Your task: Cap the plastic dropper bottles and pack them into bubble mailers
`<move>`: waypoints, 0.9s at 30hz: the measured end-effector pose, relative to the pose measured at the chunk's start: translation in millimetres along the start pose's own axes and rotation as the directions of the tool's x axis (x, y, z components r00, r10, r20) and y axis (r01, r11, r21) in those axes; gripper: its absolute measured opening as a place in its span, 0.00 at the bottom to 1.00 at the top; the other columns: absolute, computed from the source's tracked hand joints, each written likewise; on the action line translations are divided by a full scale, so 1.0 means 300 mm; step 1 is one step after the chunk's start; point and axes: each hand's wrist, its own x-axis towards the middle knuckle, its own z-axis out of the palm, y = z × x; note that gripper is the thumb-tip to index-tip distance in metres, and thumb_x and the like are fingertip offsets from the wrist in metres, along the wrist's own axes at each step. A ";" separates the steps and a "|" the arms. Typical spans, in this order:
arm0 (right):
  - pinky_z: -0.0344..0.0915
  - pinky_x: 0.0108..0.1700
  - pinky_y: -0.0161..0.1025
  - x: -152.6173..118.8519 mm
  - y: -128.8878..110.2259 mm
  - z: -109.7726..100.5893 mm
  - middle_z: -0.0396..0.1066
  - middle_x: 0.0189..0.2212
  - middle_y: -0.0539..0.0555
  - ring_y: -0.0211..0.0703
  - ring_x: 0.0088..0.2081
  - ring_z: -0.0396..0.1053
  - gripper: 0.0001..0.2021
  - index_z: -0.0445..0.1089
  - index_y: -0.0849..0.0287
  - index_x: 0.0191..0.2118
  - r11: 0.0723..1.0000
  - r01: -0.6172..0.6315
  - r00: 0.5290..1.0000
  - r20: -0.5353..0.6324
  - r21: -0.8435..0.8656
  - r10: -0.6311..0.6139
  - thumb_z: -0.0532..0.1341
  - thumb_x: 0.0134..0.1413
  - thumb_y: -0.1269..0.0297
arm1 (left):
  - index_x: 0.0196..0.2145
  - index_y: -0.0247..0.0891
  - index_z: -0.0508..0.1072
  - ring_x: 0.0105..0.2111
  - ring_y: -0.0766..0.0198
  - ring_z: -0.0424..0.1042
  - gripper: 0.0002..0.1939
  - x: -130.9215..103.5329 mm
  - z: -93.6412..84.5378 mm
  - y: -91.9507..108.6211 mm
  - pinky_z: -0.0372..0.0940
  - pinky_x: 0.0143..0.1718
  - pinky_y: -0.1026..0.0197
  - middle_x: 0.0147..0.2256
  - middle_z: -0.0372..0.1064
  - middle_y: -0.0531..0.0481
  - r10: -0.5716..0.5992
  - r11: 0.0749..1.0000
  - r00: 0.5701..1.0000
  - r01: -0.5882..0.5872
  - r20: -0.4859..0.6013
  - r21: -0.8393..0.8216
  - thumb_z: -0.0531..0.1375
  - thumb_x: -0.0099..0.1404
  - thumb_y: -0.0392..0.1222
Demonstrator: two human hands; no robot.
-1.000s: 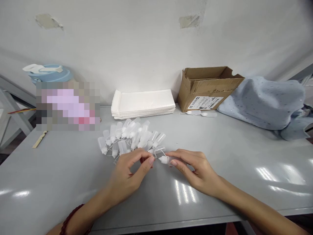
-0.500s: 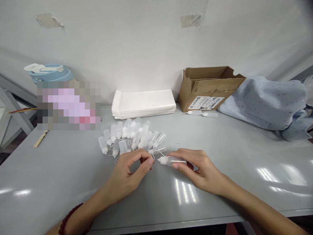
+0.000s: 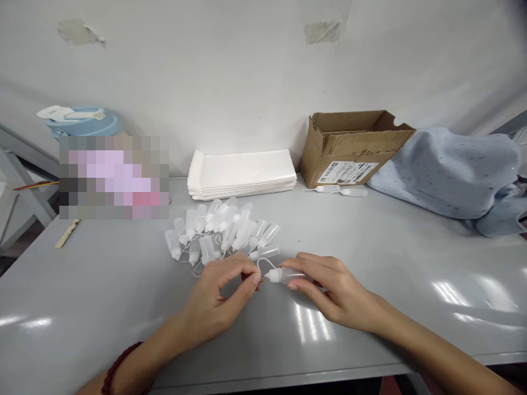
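My right hand (image 3: 325,285) is closed around a small translucent dropper bottle (image 3: 290,275), which lies sideways with its white nozzle facing left. A thin white strap loops from the bottle's neck toward my left hand (image 3: 230,291). The left thumb and forefinger pinch the strap's end, right at the nozzle tip; the fingers hide the cap there. A fine needle-like tip seems to show between the fingers and the nozzle. Just behind my hands lies a pile of similar dropper bottles (image 3: 207,248), several with looped straps.
A stack of white envelopes (image 3: 247,170) stands by the wall. Right of it is an open cardboard box (image 3: 354,148) with a few dropper bottles (image 3: 354,193) before it. Light blue cloth (image 3: 448,170) lies at right. A blue-lidded bottle (image 3: 82,120) and a blurred patch are at left.
Both hands and the dropper bottle have shifted very slightly toward me. The strap now forms a clearer arch between the bottle's neck and my left fingers.
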 end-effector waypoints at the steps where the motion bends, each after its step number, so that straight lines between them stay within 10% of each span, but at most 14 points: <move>1: 0.65 0.31 0.35 -0.001 0.001 0.001 0.71 0.31 0.54 0.38 0.30 0.67 0.11 0.65 0.61 0.49 1.000 0.001 1.000 -0.001 -0.001 -0.001 0.52 0.64 0.66 | 0.26 0.38 0.68 0.25 0.68 0.65 0.12 0.000 0.002 -0.001 0.59 0.29 0.65 0.24 0.66 0.54 0.010 1.000 1.000 -0.010 -0.002 -0.005 0.51 0.67 0.37; 17: 0.64 0.30 0.35 -0.006 0.011 0.016 0.69 0.29 0.54 0.38 0.28 0.66 0.11 0.65 0.64 0.47 0.997 0.031 0.999 -0.007 -0.068 -0.031 0.51 0.65 0.65 | 0.27 0.37 0.68 0.26 0.68 0.63 0.12 0.001 0.016 -0.015 0.58 0.29 0.65 0.24 0.66 0.53 0.060 0.998 0.998 -0.061 0.018 0.022 0.50 0.67 0.36; 27: 0.61 0.29 0.33 0.008 0.002 -0.010 0.67 0.27 0.51 0.35 0.26 0.61 0.11 0.67 0.65 0.48 1.000 0.017 0.999 -0.041 -0.017 -0.017 0.55 0.62 0.70 | 0.31 0.40 0.72 0.30 0.67 0.68 0.16 0.012 -0.013 -0.015 0.61 0.35 0.65 0.28 0.70 0.55 -0.131 0.985 0.990 0.136 0.053 -0.108 0.47 0.70 0.41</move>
